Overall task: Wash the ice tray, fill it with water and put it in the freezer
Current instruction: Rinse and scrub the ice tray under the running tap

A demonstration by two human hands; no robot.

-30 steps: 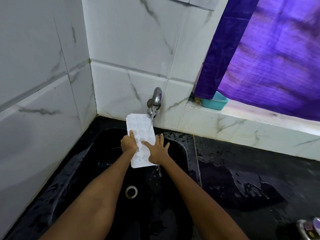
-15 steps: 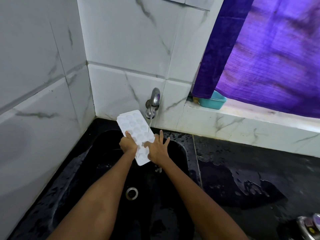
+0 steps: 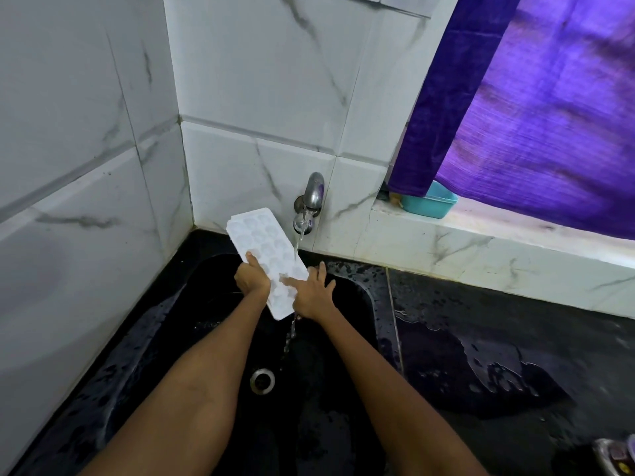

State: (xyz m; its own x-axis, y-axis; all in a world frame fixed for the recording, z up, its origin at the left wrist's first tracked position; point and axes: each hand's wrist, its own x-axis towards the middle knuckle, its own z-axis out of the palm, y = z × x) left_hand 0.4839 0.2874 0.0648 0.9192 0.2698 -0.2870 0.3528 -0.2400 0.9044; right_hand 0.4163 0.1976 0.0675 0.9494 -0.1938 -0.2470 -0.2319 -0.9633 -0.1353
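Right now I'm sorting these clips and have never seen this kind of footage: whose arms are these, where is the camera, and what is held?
No machine here: a person wears a camera on the head, looking down at their own arms. The left hand has a grip on the white ice tray's edge; the right hand lies open, fingers on the tray. Water runs from the wall tap onto the tilted tray, over a black sink with its drain. The black counter is wet. A teal tub sits on the ledge under a purple curtain.
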